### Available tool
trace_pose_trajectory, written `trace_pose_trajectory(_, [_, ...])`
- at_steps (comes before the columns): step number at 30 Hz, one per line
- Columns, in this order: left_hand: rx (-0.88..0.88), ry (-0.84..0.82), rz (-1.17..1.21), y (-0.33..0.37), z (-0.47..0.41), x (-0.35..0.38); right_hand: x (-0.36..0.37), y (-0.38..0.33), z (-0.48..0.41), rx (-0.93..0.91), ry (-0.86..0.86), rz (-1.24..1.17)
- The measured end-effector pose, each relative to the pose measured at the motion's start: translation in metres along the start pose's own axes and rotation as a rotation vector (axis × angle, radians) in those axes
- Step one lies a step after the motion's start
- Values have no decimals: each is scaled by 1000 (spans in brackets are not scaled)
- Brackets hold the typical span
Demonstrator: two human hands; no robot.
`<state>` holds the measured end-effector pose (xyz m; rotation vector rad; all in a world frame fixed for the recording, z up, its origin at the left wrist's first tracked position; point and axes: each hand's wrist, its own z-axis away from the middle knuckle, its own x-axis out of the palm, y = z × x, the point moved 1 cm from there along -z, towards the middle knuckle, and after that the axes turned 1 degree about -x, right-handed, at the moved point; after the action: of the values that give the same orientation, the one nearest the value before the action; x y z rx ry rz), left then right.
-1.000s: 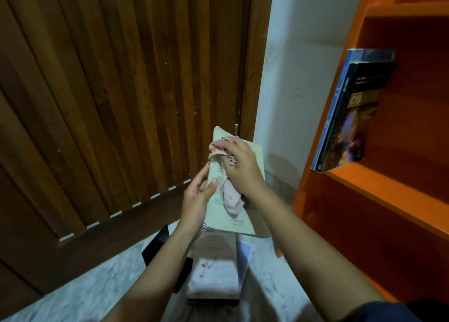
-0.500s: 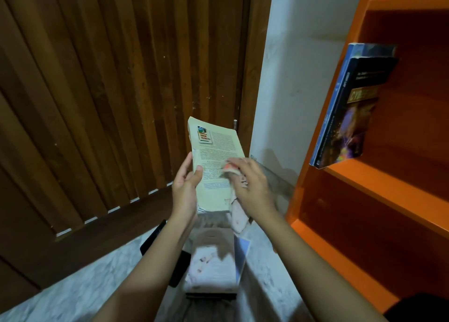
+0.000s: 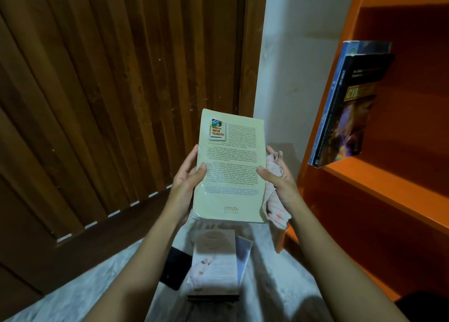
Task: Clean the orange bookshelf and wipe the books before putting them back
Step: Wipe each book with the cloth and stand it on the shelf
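Cream paperback (image 3: 230, 168) held upright at frame centre, back cover toward the camera.
Left hand (image 3: 185, 183) grips its left edge, thumb on the cover; right hand (image 3: 281, 185) grips the right edge, a pink-striped cloth (image 3: 275, 208) bunched against the palm. Orange bookshelf (image 3: 388, 192) fills the frame's right, 2 books (image 3: 347, 112) leaning inside it; a stack of books (image 3: 216, 261) lies on the floor (image 3: 279, 285), lower centre.

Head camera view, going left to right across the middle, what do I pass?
Wooden slatted door → left hand → cream book gripped by both hands → right hand → leaning books → orange bookshelf. The striped cloth overlaps the right hand, so it is left out.
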<state>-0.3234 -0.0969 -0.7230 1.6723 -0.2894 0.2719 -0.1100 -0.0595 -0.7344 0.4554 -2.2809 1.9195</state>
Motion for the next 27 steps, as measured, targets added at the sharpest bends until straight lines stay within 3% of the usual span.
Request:
trace_pose_trajectory(5, [55, 7, -173, 14, -15, 13, -3, -7, 8, -38, -17, -25])
trace_pose_trajectory(13, [56, -17, -181, 19, -23, 23, -8, -2, 9, -87, 8, -60])
trace_pose_trajectory(17, [121, 86, -162, 21, -26, 27, -4, -6, 7, -164, 20, 78])
trace_pose_trajectory(21, [198, 177, -166, 17, -20, 26, 3, -19, -3, -223, 158, 318])
trace_pose_trajectory(27, [204, 164, -231, 12, -10, 28, 12, -39, -13, -297, 326, 531])
